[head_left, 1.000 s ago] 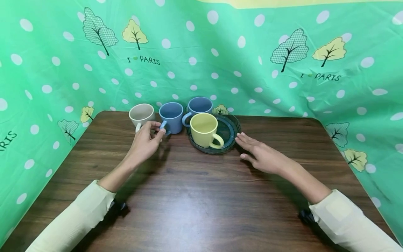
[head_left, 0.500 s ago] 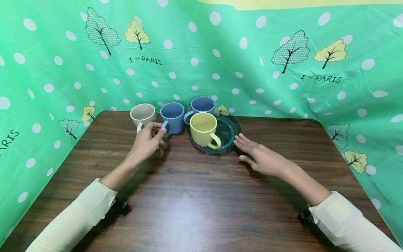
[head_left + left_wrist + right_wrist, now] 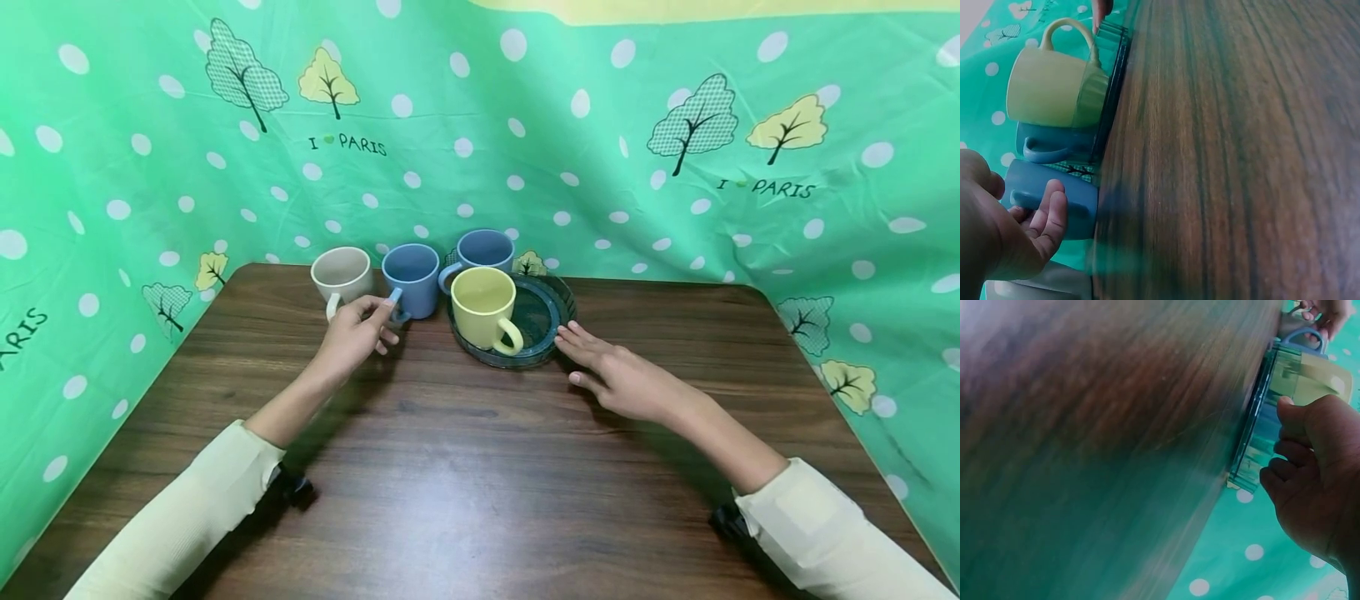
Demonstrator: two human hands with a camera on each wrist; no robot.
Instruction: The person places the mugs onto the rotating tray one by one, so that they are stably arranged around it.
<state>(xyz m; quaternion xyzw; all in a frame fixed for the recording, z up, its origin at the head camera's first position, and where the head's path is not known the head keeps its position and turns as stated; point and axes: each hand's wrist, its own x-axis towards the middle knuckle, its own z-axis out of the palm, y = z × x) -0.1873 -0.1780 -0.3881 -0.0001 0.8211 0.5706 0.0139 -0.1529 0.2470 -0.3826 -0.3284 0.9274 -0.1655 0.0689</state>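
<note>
My left hand [image 3: 352, 333] is at the front blue mug [image 3: 410, 281], thumb and index finger pinching its handle. In the left wrist view that mug [image 3: 1082, 200] stands upright on the table, the lower fingers extended beside it. A grey-white mug [image 3: 341, 271] stands just left of it. To the right, a yellow mug [image 3: 482, 308] sits inside a dark clear glass dish [image 3: 558, 312], its handle toward me. Another blue mug [image 3: 486, 248] is behind the yellow one, its lower part hidden. My right hand [image 3: 622, 379] has straight fingers, fingertips right at the dish's right rim.
All the mugs and the dish stand near the back edge of the dark wooden table [image 3: 480, 467]. Close behind it hangs a green dotted cloth [image 3: 420, 75] with printed trees, which also runs along both sides.
My left hand's fingers have shifted slightly on the blue mug's handle. The mugs and dish keep their places, and my right hand stays at the dish. The head view has moved slightly.
</note>
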